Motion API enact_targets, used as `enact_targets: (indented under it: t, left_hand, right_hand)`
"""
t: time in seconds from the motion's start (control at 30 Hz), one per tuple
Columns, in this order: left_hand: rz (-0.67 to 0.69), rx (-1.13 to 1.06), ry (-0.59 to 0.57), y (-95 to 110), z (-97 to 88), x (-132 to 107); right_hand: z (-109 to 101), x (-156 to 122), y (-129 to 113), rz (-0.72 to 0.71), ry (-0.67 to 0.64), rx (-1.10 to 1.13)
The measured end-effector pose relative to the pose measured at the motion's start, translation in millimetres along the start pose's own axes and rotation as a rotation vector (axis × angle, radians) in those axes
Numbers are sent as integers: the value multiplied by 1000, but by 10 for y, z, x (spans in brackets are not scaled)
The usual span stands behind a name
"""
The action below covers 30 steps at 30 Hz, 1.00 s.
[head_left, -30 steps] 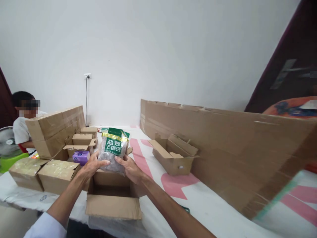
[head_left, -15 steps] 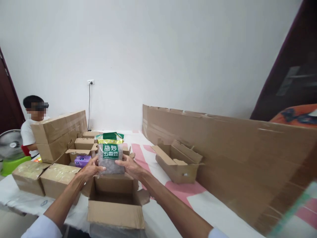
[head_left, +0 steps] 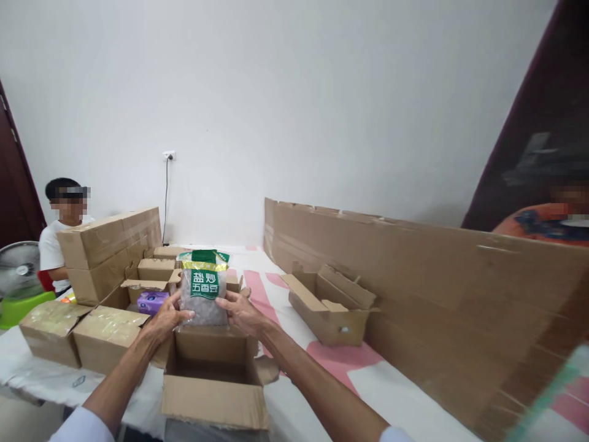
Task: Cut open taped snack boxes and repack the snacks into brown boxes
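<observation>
The single view looks from the wearer's head, above the near side of the desk (head_left: 405, 402), facing forward and slightly down towards the wall (head_left: 294, 98) at twelve o'clock. The left forearm (head_left: 122, 371) enters close at eight, the right forearm (head_left: 317, 380) at five. An open carton (head_left: 214, 402) sits near at seven; the blurred dark shape (head_left: 510, 147) past two is probably a door.

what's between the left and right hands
A clear bag with a green label, held by the left hand and the right hand, in the head view.
</observation>
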State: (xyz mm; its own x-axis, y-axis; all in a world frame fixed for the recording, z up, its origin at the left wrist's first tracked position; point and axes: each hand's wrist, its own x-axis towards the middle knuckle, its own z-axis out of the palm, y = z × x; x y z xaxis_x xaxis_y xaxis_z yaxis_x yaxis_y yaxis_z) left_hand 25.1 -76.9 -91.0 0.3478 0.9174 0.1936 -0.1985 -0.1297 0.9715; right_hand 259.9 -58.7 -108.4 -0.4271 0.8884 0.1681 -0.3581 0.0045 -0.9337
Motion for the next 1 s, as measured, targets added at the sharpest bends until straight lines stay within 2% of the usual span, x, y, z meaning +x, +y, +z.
enact_targets:
  t: [0.27,0.57,0.8,1.0]
  left_hand:
    - [9,5,-19,-17,48,-50]
    - [20,-45,-52,-122,-38,26]
    - [22,-56,-87,-52,-15,8]
    - [27,42,-123,56,-10,5]
  right_hand:
    - [-14,-62,59,21,24,-5]
    - [-58,-47,58,34,14,3]
    - [83,-93,-26,-11,-110,64]
    - [151,-110,-100,-29,-32,83]
